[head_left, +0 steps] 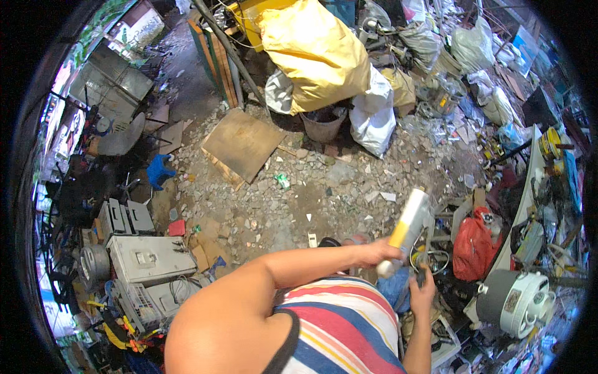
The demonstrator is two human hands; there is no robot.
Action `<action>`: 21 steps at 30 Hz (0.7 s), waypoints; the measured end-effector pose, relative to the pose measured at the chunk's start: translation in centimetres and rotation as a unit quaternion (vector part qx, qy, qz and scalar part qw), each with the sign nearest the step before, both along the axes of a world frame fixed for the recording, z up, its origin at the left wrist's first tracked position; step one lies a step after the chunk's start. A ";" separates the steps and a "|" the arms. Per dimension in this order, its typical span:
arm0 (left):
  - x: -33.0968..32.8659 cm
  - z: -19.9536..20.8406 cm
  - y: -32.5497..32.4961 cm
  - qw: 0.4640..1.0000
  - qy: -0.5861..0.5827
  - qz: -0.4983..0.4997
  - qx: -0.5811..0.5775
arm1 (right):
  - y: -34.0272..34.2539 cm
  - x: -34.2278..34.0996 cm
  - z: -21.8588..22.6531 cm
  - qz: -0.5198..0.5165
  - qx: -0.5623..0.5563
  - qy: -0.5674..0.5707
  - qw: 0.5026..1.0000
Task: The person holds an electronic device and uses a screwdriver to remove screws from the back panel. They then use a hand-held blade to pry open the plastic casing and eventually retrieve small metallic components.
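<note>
Out in front of my striped shirt, my left hand (379, 251) is closed around a white and yellow cylinder (409, 218). It looks like a can or tube, tilted with its far end up to the right. A narrower pale end sticks out below the fingers. My right hand (423, 289) is just nearer and to the right, its fingers bent around a small dark thing that I cannot make out. Beside the hands lie a thin wire loop (446, 262) and a blue plastic bag (393, 292), partly hidden by my body.
A red bag (474, 244) and a white round motor-like machine (516, 303) stand to the right. Ahead lie a wooden board (243, 146), a big yellow sack (316, 53) and a white sack (374, 115) on rubble. Grey metal boxes (149, 257) are at left.
</note>
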State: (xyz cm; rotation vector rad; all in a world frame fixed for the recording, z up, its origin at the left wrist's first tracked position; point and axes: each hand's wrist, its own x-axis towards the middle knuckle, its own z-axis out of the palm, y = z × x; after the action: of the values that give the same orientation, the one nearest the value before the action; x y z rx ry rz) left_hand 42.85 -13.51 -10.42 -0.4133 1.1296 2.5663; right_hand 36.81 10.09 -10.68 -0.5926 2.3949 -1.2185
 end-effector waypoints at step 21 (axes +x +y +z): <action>26.5 -1.7 -18.2 0.920 -0.018 0.357 0.161 | -27.0 11.6 -0.5 0.327 0.047 -0.193 0.924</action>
State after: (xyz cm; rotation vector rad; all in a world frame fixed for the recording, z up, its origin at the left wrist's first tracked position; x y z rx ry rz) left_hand 69.34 -31.68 -12.07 -0.9206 0.5698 3.2641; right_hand 48.43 -16.88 -11.22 -0.9237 1.7041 -0.8200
